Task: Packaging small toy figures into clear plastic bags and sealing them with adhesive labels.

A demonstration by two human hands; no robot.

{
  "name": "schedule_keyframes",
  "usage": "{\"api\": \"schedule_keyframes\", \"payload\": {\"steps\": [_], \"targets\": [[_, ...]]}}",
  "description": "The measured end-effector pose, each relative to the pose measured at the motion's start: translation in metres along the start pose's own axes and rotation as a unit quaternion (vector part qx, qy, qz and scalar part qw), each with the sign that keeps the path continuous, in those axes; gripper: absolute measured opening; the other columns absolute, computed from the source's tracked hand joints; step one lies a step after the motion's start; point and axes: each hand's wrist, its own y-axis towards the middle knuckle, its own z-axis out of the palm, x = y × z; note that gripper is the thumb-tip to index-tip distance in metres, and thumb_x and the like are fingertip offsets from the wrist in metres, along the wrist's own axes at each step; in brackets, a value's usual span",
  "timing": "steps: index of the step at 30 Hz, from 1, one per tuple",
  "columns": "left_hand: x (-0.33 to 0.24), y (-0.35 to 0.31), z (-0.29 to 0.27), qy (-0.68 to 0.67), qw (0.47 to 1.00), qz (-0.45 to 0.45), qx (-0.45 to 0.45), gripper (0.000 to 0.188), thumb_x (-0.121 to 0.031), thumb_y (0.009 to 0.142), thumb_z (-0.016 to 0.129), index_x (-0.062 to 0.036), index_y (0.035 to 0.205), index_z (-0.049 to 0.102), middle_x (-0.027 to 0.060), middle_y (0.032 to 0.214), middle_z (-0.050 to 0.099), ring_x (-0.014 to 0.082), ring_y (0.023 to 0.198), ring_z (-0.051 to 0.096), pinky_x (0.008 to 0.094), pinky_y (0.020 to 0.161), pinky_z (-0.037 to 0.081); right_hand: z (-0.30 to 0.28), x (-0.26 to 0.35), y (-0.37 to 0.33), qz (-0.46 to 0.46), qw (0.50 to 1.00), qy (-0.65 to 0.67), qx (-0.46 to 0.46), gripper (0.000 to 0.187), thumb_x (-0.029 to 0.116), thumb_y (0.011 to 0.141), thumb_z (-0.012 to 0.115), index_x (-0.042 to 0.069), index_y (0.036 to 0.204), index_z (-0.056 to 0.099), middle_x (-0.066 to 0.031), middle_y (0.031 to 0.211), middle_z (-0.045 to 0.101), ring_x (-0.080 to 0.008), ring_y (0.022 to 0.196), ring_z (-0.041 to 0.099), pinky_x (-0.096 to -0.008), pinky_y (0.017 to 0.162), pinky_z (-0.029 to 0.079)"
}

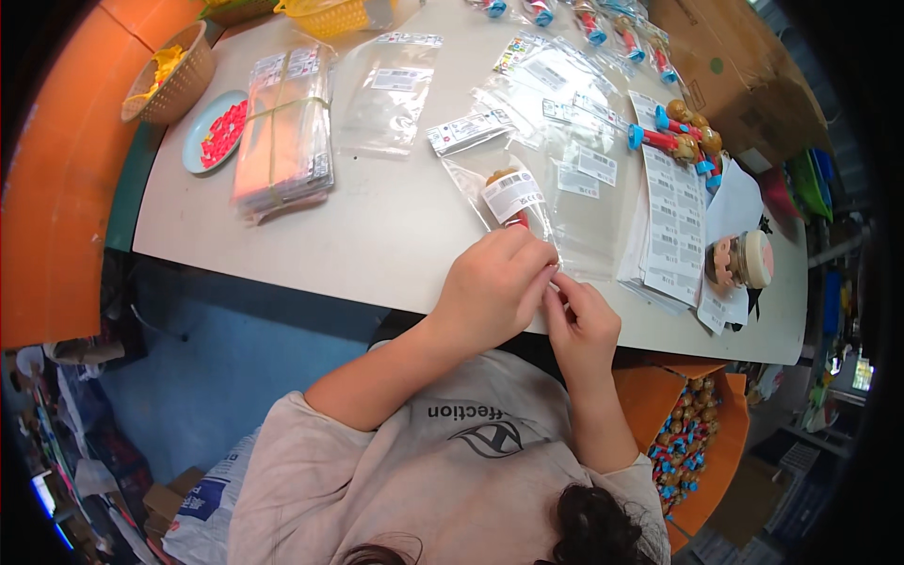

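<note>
Pinching the near end of a clear plastic bag [474, 170], the left hand [494, 287] and right hand [584, 325] meet at the table's [367, 250] front edge, fingertips close together; exactly what lies between the right fingertips is too small to tell. The bag lies on the table with its printed header [471, 131] pointing away from the person, and inside it, partly covered by a white label [514, 195], is a brown-topped toy [502, 176] with a red part below. Just right of it are flat clear bags [586, 226], then printed label sheets [674, 202] and a lidded jar [739, 261]. A banded stack of bags [306, 155] sits to the left, beside a pale blue plate [192, 156] of pinkish-red pieces [224, 132].
</note>
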Motion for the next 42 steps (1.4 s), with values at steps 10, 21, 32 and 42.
{"api": "schedule_keyframes", "payload": {"steps": [10, 21, 32, 42], "targets": [[-0.001, -0.001, -0.003, 0.01, 1.0, -0.003, 0.007, 0.012, -0.003, 0.075, 0.068, -0.0053, 0.084, 0.062, 0.0089, 0.075, 0.056, 0.0272, 0.068, 0.057, 0.0356, 0.059, 0.047, 0.016, 0.0, 0.002, 0.095, 0.992, 0.083, 0.026, 0.028, 0.006, 0.076, 0.071, -0.001, 0.102, 0.067, -0.0099, 0.06, 0.059, -0.0184, 0.048, 0.056, -0.0288, 0.047, 0.045], [0.0, -0.001, 0.003, 0.018, 1.0, 0.012, 0.001, 0.013, -0.002, 0.073, 0.068, -0.0054, 0.084, 0.062, 0.0081, 0.074, 0.056, 0.0269, 0.067, 0.057, 0.0354, 0.059, 0.047, 0.029, 0.002, 0.003, 0.046, 0.998, 0.034, -0.014, 0.024, 0.005, 0.077, 0.068, -0.002, 0.099, 0.065, -0.0098, 0.056, 0.056, -0.0205, 0.046, 0.056, -0.0298, 0.046, 0.044], [0.0, -0.005, 0.004, 0.044, 0.999, 0.018, 0.005, 0.016, -0.003, 0.071, 0.068, -0.0046, 0.085, 0.061, 0.0091, 0.077, 0.054, 0.0278, 0.071, 0.054, 0.0364, 0.064, 0.047, 0.035, -0.002, 0.006, 0.06, 0.998, 0.029, -0.011, 0.016, 0.012, 0.086, 0.062, 0.0, 0.095, 0.068, -0.017, 0.062, 0.059, -0.0266, 0.049, 0.059, -0.0321, 0.047, 0.044], [-0.001, -0.006, -0.008, 0.031, 0.999, 0.009, -0.019, 0.016, -0.003, 0.07, 0.069, -0.0051, 0.084, 0.061, 0.0092, 0.079, 0.055, 0.0286, 0.073, 0.054, 0.0362, 0.064, 0.046, 0.043, -0.01, 0.017, -0.051, 0.997, -0.049, 0.002, 0.031, 0.015, 0.083, 0.064, 0.005, 0.112, 0.067, -0.0132, 0.058, 0.057, -0.0279, 0.046, 0.056, -0.0343, 0.045, 0.044]]}}
